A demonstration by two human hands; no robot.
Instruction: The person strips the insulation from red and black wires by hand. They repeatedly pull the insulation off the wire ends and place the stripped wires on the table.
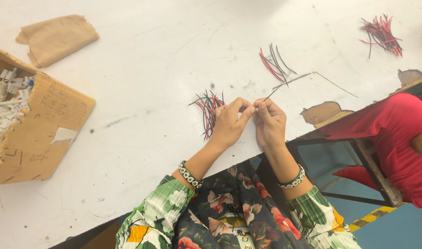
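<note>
both hands meet at the edge of the white table (142, 69). the left hand (229, 124) and the right hand (269, 122) are pressed close, fingertips touching, and together they pinch the end of one thin dark wire (272, 94) that goes up and away from the fingers. just beside the left hand, partly under it, lies a small bundle of red and black wires (207, 108) on the table. a second small bunch (274, 63) lies a little further, and a third pile (382, 29) is well apart, near the far corner.

the step in hand seems to be work on the wire tip – twisting or stripping, i cannot tell which. the next move, i judge, calls for a steady pinch on the tip – and then a free hand for another wire from the near bundle.

at the left stands a torn cardboard box (45, 133) with small white parts, and behind it a folded brown cloth (56, 38). another person in red (400, 133) sits at the right.
</note>
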